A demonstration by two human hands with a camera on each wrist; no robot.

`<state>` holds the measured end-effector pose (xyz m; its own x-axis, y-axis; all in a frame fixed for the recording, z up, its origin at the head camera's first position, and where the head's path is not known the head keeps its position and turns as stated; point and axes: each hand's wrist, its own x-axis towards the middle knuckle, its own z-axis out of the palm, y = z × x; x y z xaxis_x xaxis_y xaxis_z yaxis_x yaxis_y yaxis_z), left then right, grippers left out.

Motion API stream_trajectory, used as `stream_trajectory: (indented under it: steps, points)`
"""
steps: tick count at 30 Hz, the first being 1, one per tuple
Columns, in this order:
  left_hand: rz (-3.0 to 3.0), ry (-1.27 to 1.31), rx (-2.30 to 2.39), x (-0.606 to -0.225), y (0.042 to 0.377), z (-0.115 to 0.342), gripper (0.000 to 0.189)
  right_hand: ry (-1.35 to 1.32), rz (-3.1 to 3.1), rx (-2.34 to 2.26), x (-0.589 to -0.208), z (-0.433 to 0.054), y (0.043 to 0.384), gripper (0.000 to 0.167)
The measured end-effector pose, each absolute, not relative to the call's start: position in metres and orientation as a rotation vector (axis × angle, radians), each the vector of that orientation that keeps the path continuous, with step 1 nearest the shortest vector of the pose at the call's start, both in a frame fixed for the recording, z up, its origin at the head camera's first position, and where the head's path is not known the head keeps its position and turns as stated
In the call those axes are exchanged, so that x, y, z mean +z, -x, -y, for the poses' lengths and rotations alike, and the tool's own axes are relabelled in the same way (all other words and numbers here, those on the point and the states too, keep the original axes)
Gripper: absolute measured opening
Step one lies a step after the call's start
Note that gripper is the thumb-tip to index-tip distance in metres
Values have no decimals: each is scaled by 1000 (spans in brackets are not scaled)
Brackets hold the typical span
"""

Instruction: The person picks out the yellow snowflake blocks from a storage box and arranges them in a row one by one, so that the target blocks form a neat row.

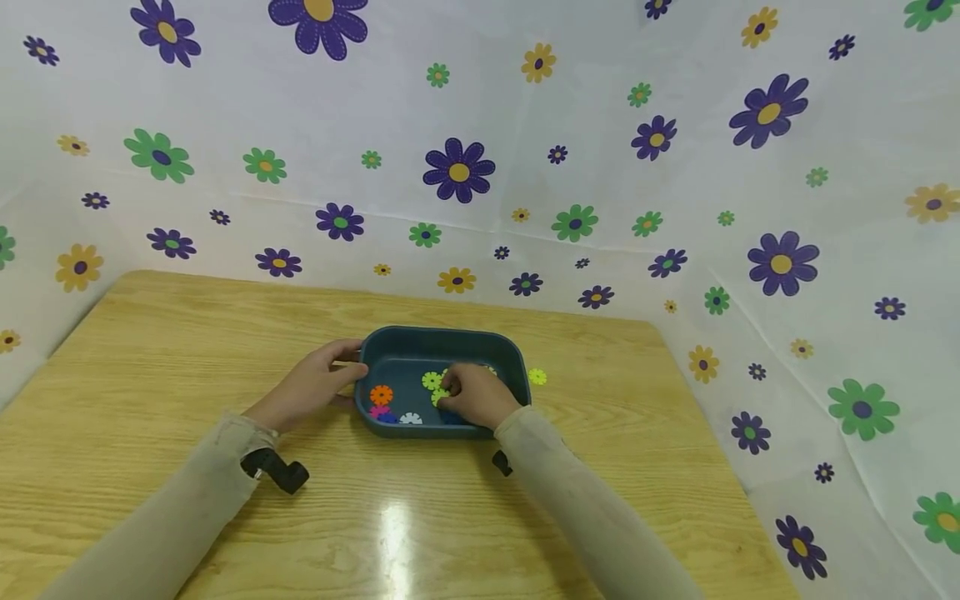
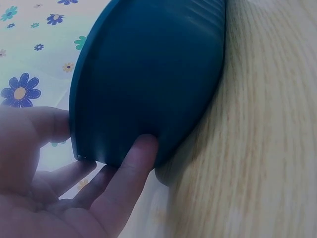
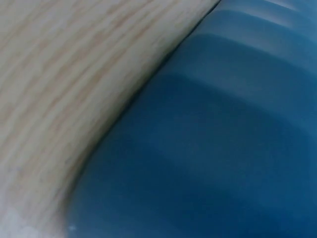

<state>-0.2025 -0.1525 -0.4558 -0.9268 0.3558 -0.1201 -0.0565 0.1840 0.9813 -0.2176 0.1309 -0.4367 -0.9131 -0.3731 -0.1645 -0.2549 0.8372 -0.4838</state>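
Note:
A dark blue plastic bin [image 1: 393, 331] sits on the wooden table with flower-shaped notched discs inside. My left hand [image 1: 318, 379] holds the bin's left end, thumb and fingers about the rim and outer wall; the left wrist view shows these fingers [image 2: 138, 153] against the bin wall [image 2: 148, 74]. Inside the bin, my right hand [image 1: 480, 393] has curled fingers pinching at a yellow-green disc [image 1: 438, 398]. Another yellow-green disc [image 1: 431, 381] lies beside it. Toward the left lie an orange disc [image 1: 381, 395], a pink disc [image 1: 378, 412], a blue disc [image 1: 387, 418] and a white disc [image 1: 411, 418].
One loose yellow-green disc [image 1: 537, 377] lies on the table [image 1: 247, 333] just right of the bin. Behind and to the right hangs a white cloth [image 1: 390, 108] printed with flowers. Only the bin's outer side [image 3: 213, 144] and some tabletop show in the right wrist view.

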Motion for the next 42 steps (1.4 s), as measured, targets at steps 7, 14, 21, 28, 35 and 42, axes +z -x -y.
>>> stream_trajectory:
  steps: [7,14,21,28,35,42]
  points:
    - [-2123,-297,1812,-457,203,155,56,479,-2751,-711,-433,-131,215,19]
    - [-2116,-290,1804,-456,204,155,58,465,-2723,-773,-433,-133,217,14]
    - [-2116,-281,1802,-454,205,155,59,454,-2652,-961,-428,-139,220,6]
    - [-2092,-286,1816,-454,204,157,58,432,-2601,-1139,-417,-146,217,5]
    - [-2073,-297,1839,-455,203,156,59,309,-2466,-1468,-393,-169,217,12]
    - [-2081,-299,1836,-456,203,157,60,160,-2508,-1586,-385,-209,221,19]
